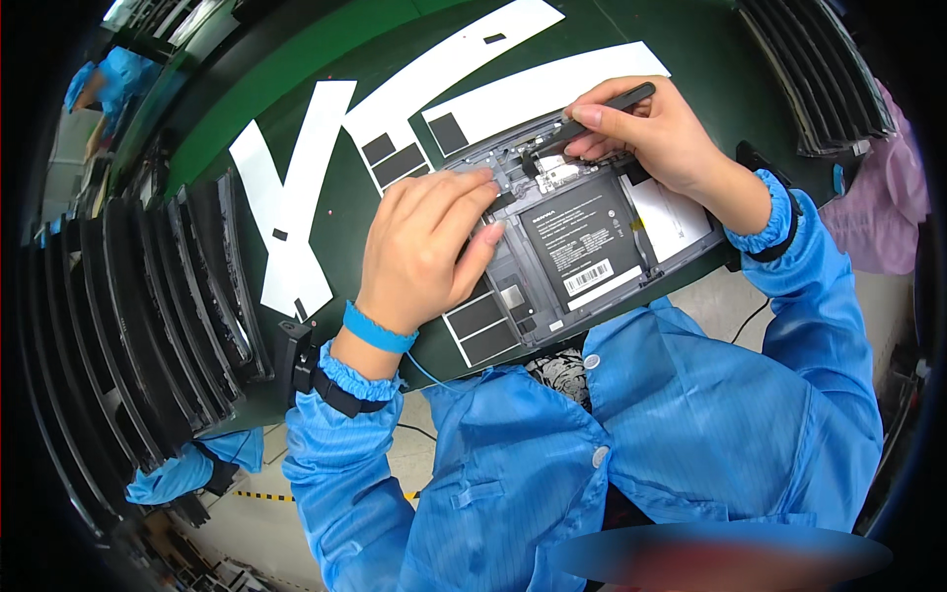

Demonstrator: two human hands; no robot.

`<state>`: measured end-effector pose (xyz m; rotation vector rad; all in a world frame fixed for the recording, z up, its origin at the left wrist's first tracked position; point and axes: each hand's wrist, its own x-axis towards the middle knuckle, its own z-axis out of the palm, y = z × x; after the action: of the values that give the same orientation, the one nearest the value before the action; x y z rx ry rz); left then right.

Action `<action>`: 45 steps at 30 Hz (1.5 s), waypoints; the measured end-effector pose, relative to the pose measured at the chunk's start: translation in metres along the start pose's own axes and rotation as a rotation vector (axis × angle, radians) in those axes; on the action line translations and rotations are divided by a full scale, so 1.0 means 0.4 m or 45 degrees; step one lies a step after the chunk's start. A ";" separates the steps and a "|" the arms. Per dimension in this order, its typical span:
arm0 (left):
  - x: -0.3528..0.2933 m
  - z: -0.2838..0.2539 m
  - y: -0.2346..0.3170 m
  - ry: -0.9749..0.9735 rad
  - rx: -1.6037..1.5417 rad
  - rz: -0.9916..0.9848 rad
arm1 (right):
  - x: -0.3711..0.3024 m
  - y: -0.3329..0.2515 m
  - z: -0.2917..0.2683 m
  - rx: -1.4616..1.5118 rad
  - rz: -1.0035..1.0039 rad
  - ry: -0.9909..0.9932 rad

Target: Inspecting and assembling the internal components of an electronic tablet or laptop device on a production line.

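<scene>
While half-open L hand point(419, 237) touches laptop point(575, 242), R hand point(659, 136) pinches tool point(634, 96).

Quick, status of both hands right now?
Left hand: open, thumb and fingers apart, resting on the opened device.
Right hand: closed, holding a slim black tool over the device.

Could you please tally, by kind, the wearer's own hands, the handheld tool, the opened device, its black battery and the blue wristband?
Hands: 2 (left hand, right hand)
Black tool: 1
Opened device: 1
Black battery: 1
Blue wristband: 1
Total: 6
</scene>
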<state>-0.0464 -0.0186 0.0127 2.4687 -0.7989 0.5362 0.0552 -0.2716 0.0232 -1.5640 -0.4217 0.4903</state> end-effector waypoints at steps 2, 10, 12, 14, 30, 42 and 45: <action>-0.003 0.003 0.007 -0.027 -0.007 0.031 | 0.000 -0.003 0.004 -0.005 -0.001 0.012; 0.022 0.012 0.054 -0.222 0.002 -0.031 | 0.004 0.002 0.004 -0.013 0.009 0.044; 0.023 0.026 0.063 -0.278 0.036 -0.013 | 0.002 -0.001 0.006 -0.023 0.002 0.047; 0.023 0.028 0.077 -0.286 0.116 -0.043 | 0.000 0.001 0.007 -0.030 -0.004 0.048; 0.026 0.041 0.118 -0.365 0.122 -0.144 | 0.000 0.012 0.015 0.139 -0.092 0.107; 0.026 0.040 0.102 -0.321 0.150 -0.059 | 0.005 -0.005 0.006 0.035 0.018 0.068; 0.026 0.043 0.096 -0.300 0.133 -0.061 | 0.013 -0.010 0.011 0.040 0.083 0.055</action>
<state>-0.0589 -0.0599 0.0167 2.6748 -0.8175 0.2793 0.0574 -0.2650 0.0268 -1.5591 -0.3293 0.5099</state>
